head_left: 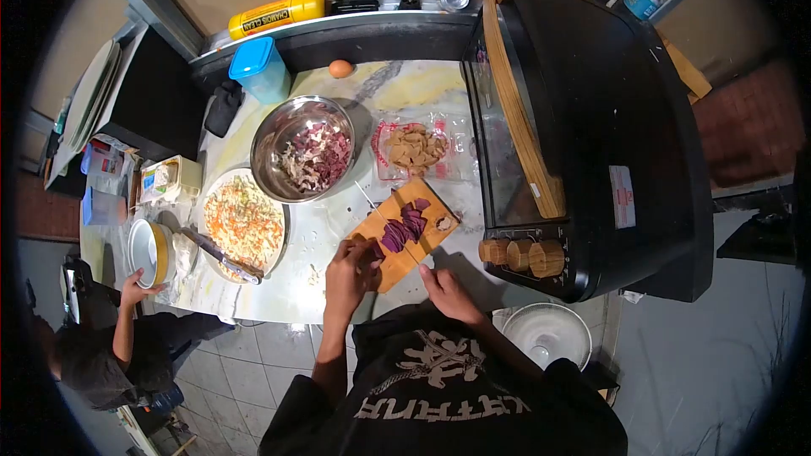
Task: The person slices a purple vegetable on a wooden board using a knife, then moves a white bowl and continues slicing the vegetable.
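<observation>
Sliced purple vegetable (pixel 404 229) lies on a wooden cutting board (pixel 439 239). My left hand (pixel 349 277) is at the board's left end, its curled fingers on a purple piece they partly hide. At the board's near edge, my right hand (pixel 450 293) is closed on the handle of a knife, whose thin blade (pixel 368 200) shows nearly edge-on across the board. A small pale piece (pixel 443 223) sits at the board's right end. Behind the board are a steel bowl (pixel 264 154) with chopped purple and pale bits, and brown slices (pixel 416 149) on a plastic bag.
A plate of shredded vegetables (pixel 245 224) with another knife (pixel 221 255) stands left. A black oven (pixel 591 118) bounds the right. An egg (pixel 340 68) and blue-lidded container (pixel 258 72) are behind. Far left, another person's hand (pixel 135 290) holds a white bowl (pixel 145 253).
</observation>
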`<state>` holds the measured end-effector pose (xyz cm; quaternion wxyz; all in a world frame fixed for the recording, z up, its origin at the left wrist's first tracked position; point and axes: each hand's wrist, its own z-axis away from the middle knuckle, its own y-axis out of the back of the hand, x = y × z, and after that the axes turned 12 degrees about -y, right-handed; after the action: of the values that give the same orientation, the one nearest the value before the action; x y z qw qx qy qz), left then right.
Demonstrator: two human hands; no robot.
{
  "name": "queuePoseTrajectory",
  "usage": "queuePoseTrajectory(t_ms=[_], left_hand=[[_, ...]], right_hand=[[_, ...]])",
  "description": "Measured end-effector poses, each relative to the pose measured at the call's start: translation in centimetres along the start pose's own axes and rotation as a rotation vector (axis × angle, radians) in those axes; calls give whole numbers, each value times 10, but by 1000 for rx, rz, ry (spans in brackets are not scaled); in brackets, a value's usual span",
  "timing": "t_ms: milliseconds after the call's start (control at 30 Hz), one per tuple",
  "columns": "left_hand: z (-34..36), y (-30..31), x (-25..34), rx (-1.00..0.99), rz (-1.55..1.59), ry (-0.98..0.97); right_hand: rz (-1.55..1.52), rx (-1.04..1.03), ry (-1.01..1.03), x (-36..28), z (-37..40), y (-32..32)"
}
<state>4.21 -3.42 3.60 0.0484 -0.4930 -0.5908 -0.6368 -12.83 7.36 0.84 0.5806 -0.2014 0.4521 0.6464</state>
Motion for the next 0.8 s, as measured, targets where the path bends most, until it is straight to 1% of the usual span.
queuePoseTrajectory(t_ms=[133, 233, 367, 467, 533, 667, 733, 800], left_hand=[[-1, -18, -7, 56, 55, 27], [-2, -20, -10, 89, 92, -7], [-1, -21, -12, 82, 21, -32], [-1, -20, -11, 94, 68, 19], [0, -23, -15, 140, 290, 67], [-2, -21, -13, 150, 260, 68], [2, -27, -21, 194, 368, 93], [4, -33, -24, 235, 357, 82]], right_hand=[[-20, 27, 62, -5, 2, 1], [-17, 22, 85, -4, 2, 4], [12, 42, 82, 9, 1, -1], [12, 38, 95, 16, 0, -3], [26, 44, 97, 18, 0, -4], [59, 17, 100, 16, 1, 1], [78, 11, 91, 19, 2, 1], [91, 7, 86, 19, 1, 2]])
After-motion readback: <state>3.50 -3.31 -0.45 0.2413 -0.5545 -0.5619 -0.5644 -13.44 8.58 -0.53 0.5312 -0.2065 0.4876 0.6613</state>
